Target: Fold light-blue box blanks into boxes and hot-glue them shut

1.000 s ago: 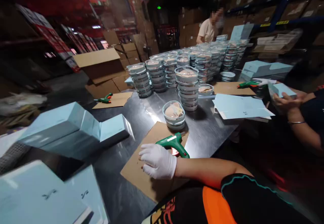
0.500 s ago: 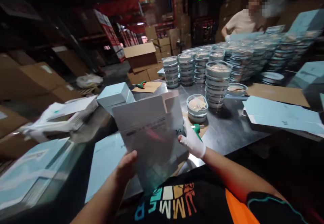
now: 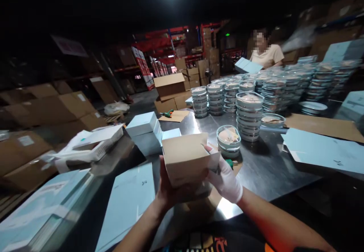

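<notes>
Both my hands hold a folded carton box (image 3: 186, 157) above the near edge of the steel table (image 3: 256, 168). My bare left hand (image 3: 170, 191) grips it from below and from the left. My right hand (image 3: 224, 178), in a white glove, grips its right side. The box shows its pale inner face toward me. Just past it stands a short stack of two clear lidded dishes (image 3: 228, 140). A green glue gun (image 3: 229, 163) is mostly hidden behind my right hand.
Flat light-blue box blanks (image 3: 127, 202) lie at my left, more blanks (image 3: 324, 151) at the right. Folded blue boxes (image 3: 143, 128) sit at the left rear. Tall stacks of clear dishes (image 3: 248, 111) fill the middle. A person (image 3: 265, 54) stands at the far end. Brown cartons (image 3: 51, 111) line the left.
My right hand left the glue gun and joined the left on a flat box blank. That blank is now folded into a box shape. The view swung left and up.
</notes>
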{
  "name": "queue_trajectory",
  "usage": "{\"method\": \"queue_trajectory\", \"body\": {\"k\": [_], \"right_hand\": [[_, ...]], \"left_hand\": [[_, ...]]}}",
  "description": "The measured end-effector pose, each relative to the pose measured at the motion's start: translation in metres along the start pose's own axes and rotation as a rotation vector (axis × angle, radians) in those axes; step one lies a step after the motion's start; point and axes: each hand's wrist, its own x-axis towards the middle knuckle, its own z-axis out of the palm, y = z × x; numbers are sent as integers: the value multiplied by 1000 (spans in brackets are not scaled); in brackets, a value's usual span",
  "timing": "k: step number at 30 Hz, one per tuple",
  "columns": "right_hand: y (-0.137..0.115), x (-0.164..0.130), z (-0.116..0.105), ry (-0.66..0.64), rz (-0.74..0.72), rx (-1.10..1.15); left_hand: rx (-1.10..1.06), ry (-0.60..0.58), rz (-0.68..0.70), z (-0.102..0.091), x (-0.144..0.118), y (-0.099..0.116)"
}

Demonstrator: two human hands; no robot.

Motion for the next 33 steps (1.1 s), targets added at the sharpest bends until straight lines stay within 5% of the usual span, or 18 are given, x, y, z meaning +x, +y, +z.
{"method": "queue_trajectory", "body": {"k": [3,5,11,14,19,23,26,29,31,33], "right_hand": [[2,8,9,-12,82,76],[-2,13,21,14,108,141],[-13,21,47,-57,58,312],[-4,25,45,80,115,143],[13,31,39,183,64,70],[14,34,16,125,-20,14],[17,33,-23,70,-11,-417],[31,24,-62,28,321,-997],[45,14,-77,3,551,-1125],[59,3,-83,-6,635,-1092]], "left_hand": [[74,-55,297,-17,4,7],[46,-105,348,-27,8,14],[203,9,156,-41,-1,8],[211,5,72,-34,-7,4],[40,89,157,-16,-6,10],[88,-39,61,-16,3,15],[9,63,-100,-23,13,22],[-45,172,-246,-33,23,30],[-83,198,-306,-39,28,34],[-112,217,-330,-42,30,38]]}}
